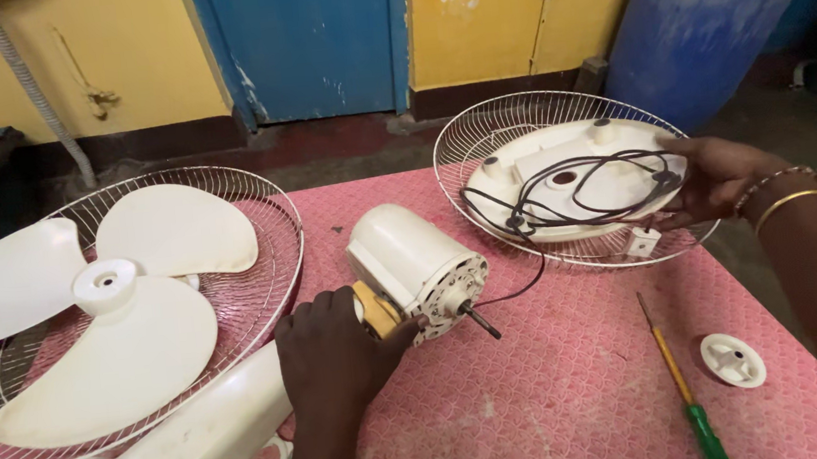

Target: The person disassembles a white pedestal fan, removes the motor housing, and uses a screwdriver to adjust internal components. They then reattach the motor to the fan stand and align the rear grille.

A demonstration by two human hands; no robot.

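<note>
On a pink mat (564,394), left hand (335,351) clamps the fan motor (417,269); right hand (718,178) grips the base (573,179) inside a grille (480,143).

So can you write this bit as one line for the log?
left hand: gripping fan motor | right hand: on fan base in wire guard | screwdriver: lying on table

Two bare hands in view, forearms uncovered, no sleeves showing. The left hand (336,361) wears nothing at all. The right hand (718,180) has a thin beaded bracelet and a plain gold bangle at the wrist.
</note>
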